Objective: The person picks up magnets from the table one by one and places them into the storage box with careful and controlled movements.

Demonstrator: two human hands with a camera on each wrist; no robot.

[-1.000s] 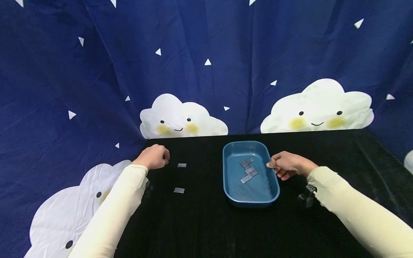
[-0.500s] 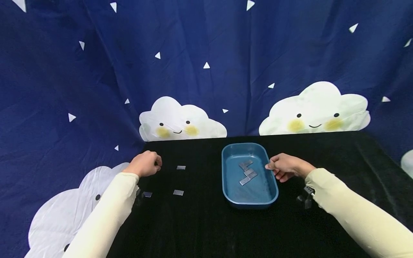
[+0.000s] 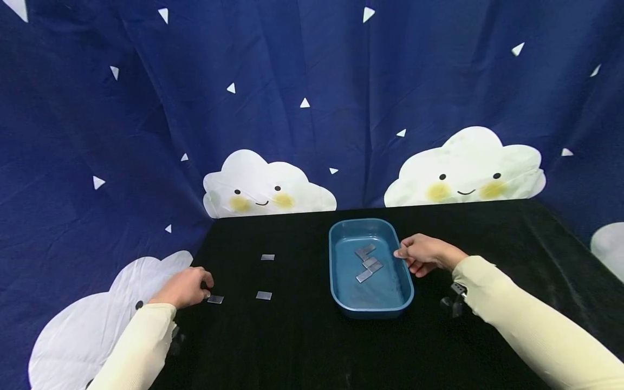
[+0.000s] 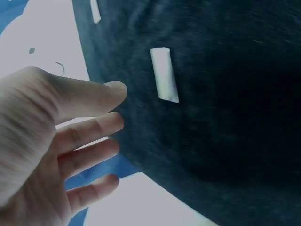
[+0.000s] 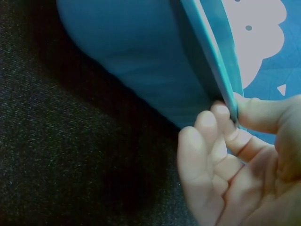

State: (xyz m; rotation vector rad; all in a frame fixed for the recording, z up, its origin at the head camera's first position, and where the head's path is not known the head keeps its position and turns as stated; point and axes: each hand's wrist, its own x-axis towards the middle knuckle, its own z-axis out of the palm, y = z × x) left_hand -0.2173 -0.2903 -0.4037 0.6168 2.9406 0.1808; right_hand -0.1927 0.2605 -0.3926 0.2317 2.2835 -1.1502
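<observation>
My left hand point(image 3: 184, 287) is at the table's left edge, just beside a small flat silver rectangle point(image 3: 215, 299). In the left wrist view its thumb and fingers are loosely bent with nothing between them, and a silver rectangle point(image 4: 164, 75) lies apart from the fingertips. Two more rectangles lie to the right, a far one point(image 3: 267, 257) and a nearer one point(image 3: 264, 296). My right hand point(image 3: 425, 253) pinches the right rim of a blue plastic tray point(image 3: 372, 313), thumb on the inner side, fingers outside. Several similar silver pieces point(image 3: 369, 264) lie touching or overlapping in the tray.
A black cloth point(image 3: 292, 346) covers the table. Behind and to the left hangs a dark blue curtain point(image 3: 273, 65) with white triangles and smiling clouds. Small dark devices hang at both wrists.
My left hand has moved left and toward me, down beside the nearest-left rectangle, which the arm hid at first. The right hand keeps its grip on the tray rim. The head view shifts slightly.
</observation>
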